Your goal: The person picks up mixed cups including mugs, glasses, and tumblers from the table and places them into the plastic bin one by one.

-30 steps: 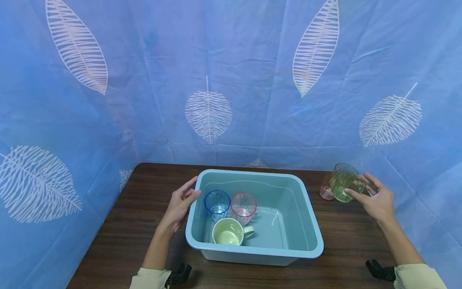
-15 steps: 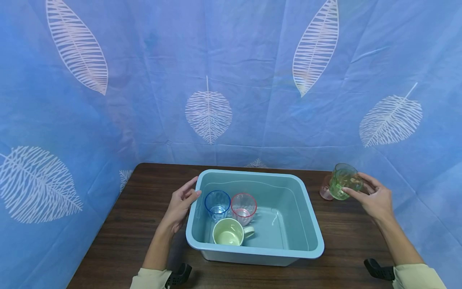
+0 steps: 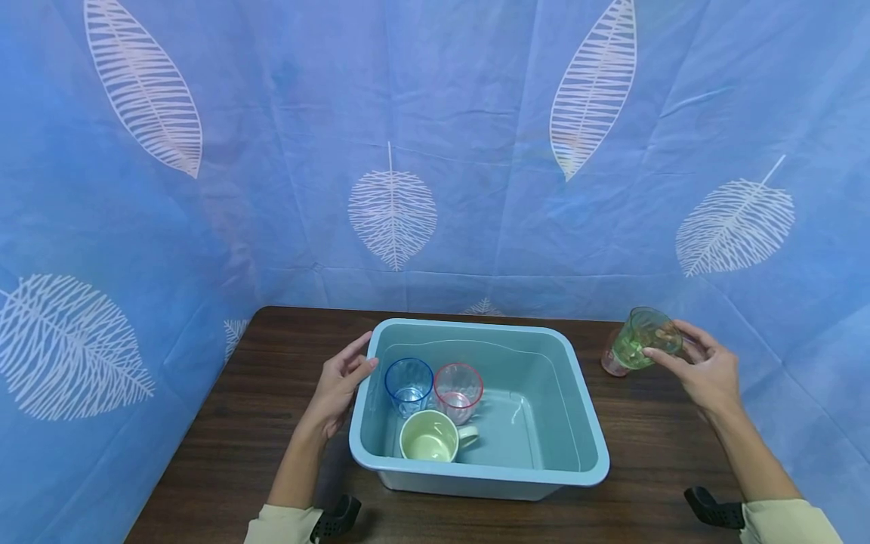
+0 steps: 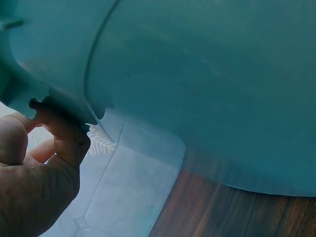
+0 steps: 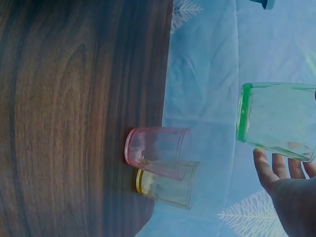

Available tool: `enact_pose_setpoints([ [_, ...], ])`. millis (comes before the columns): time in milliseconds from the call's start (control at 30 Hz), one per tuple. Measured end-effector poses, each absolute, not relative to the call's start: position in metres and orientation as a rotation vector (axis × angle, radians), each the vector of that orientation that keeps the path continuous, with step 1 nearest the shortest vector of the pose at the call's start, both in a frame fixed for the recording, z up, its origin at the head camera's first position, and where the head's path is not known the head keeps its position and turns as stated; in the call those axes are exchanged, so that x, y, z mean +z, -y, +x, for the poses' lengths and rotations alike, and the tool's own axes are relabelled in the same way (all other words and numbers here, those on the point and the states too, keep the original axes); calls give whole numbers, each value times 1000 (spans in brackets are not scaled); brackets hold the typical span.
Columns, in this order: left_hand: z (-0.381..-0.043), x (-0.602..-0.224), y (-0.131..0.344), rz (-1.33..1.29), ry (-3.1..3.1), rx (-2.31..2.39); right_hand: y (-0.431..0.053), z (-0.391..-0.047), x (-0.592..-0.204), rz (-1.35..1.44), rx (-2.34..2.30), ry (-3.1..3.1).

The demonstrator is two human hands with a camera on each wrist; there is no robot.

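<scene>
My right hand holds a clear green cup between thumb and fingers, raised above the tabletop at the back right. Standing on the table behind it are a pink cup and a yellow cup; in the head view the green cup partly covers both. At the left end of a light blue plastic basin, my left hand grips the rim, its fingers curled under the edge in the left wrist view. Inside the basin are a blue cup, a red-rimmed cup and a pale green mug.
The dark wooden table carries the basin in its middle. A blue cloth with white leaf prints hangs behind the table's back edge and along the sides. Bare basin floor shows to the right of the mug and cups.
My right hand has shifted the green cup slightly up and to the left in the head view, more in front of the other two cups. The left hand and basin have stayed put.
</scene>
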State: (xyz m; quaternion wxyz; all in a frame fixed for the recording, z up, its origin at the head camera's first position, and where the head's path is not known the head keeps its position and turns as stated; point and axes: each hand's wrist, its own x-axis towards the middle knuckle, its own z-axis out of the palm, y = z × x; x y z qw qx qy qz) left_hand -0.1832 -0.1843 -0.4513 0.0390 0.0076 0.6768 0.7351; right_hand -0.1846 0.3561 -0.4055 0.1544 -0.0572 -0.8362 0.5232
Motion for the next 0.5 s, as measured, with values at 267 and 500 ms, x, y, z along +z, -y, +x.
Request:
enact_pose_setpoints([
  [267, -183, -451, 185, 17, -2058, 2259, -349, -181, -395, -45, 1847, 2137],
  [500, -183, -451, 185, 16, -2058, 2255, -339, -178, -389, 77, 1986, 2002],
])
